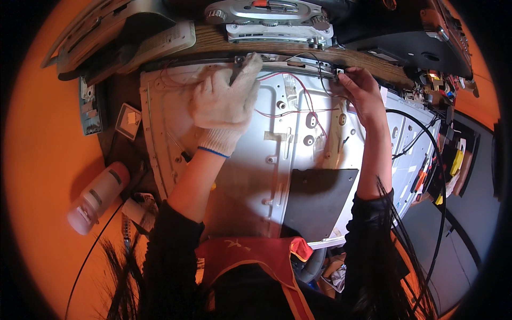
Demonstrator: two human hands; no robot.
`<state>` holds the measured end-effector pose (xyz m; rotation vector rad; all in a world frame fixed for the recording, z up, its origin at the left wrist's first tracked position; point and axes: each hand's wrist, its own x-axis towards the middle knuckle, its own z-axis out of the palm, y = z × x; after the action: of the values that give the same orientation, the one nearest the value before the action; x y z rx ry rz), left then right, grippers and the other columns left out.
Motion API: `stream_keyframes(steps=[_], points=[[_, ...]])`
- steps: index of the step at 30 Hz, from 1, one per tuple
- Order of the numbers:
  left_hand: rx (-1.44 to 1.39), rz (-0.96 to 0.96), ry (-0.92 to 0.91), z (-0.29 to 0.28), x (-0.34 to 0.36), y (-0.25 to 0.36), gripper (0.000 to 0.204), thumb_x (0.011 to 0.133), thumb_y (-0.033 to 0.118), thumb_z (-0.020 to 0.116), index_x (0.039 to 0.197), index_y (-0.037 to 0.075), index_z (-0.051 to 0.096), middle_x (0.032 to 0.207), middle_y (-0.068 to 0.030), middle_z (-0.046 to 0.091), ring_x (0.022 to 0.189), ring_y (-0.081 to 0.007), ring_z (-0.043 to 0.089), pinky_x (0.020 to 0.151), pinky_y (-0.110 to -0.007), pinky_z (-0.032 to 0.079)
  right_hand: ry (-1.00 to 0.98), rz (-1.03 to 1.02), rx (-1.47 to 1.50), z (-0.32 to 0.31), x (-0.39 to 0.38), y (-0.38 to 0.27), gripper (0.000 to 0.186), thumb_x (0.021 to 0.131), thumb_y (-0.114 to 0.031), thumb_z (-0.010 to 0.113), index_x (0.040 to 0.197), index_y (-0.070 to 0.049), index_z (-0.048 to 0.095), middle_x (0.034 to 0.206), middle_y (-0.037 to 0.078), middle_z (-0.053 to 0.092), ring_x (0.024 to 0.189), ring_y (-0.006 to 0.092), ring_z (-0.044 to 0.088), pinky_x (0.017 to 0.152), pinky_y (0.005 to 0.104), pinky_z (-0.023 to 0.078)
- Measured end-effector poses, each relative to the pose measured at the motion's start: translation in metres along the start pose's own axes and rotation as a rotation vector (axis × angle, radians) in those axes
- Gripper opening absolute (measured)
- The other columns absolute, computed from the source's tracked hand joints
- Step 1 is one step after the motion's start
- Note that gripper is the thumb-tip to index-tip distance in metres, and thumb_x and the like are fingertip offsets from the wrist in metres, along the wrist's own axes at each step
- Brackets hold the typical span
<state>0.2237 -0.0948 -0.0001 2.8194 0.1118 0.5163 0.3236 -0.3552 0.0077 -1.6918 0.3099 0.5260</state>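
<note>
A large silvery metal panel (250, 176) lies before me, with raised ribs, round bosses and bits of tape. My left hand (226, 98), in a white knitted glove, rests over its far left part. The thumb stands apart from the fingers, whose tips are partly hidden. At the far edge, my bare right hand (364, 90) pinches near a small pale piece (340, 73); what exactly lies between thumb and fingers is hard to make out. A thin dark wire (321, 72) loops close to that hand. Red wires (306, 96) run loosely across the panel between both hands.
Beyond the wooden edge (213, 42) stands a silver device (269, 13). A black-cased unit (405, 40) is at far right. A dark plate (320, 202) lies on the panel's near part. A black cable (434, 138) curves along the right; a capped bottle (98, 197) is at left.
</note>
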Motion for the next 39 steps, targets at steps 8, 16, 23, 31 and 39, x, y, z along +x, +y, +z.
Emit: stream_keyframes(steps=[8,16,23,31,39], points=[[0.057,0.034,-0.023,0.001,-0.004,-0.001,0.038,0.082,0.031,0.061,0.120,0.027,0.063,0.079,-0.0027,0.056,0.073,-0.0228,0.057,0.065,-0.039,0.047,-0.017,-0.018,0.037,-0.001,0.003,0.002,0.030,0.086,-0.007,0.069,0.106,-0.003,0.048,0.097,0.009,0.061,0.087,0.0148,0.062,0.077,0.0266,0.052],[-0.059,0.083,-0.187,0.003,-0.003,-0.005,0.050,0.087,0.029,0.057,0.135,0.020,0.048,0.087,-0.0080,0.065,0.076,-0.0254,0.064,0.068,-0.039,0.049,-0.060,-0.023,0.047,-0.005,0.003,0.005,0.025,0.089,-0.006,0.064,0.109,-0.007,0.049,0.096,0.006,0.059,0.086,0.0152,0.062,0.077,0.0279,0.052],[-0.075,0.094,-0.355,-0.002,-0.002,-0.005,0.055,0.087,0.021,0.051,0.141,0.017,0.041,0.105,-0.0109,0.065,0.079,-0.0271,0.064,0.069,-0.038,0.050,0.035,-0.103,-0.030,-0.014,0.009,0.018,0.028,0.090,-0.012,0.065,0.116,-0.007,0.053,0.103,0.005,0.062,0.085,0.0128,0.060,0.078,0.0258,0.050],[-0.092,0.015,-0.476,-0.015,0.002,-0.004,0.056,0.085,0.021,0.049,0.141,0.022,0.037,0.102,-0.0062,0.064,0.096,-0.0240,0.063,0.080,-0.040,0.051,0.317,-0.892,-0.925,0.099,-0.048,-0.040,0.025,0.087,-0.006,0.063,0.112,-0.004,0.063,0.099,0.012,0.065,0.085,0.0199,0.065,0.076,0.0311,0.052],[-0.337,-0.115,-0.407,0.003,-0.011,-0.005,0.033,0.085,0.025,0.052,0.116,0.017,0.058,0.106,-0.0084,0.062,0.105,-0.0246,0.058,0.091,-0.039,0.046,-0.856,-0.959,-0.751,0.303,-0.051,-0.069,0.021,0.078,0.002,0.065,0.099,-0.001,0.067,0.090,0.014,0.062,0.080,0.0305,0.063,0.072,0.0335,0.049]])
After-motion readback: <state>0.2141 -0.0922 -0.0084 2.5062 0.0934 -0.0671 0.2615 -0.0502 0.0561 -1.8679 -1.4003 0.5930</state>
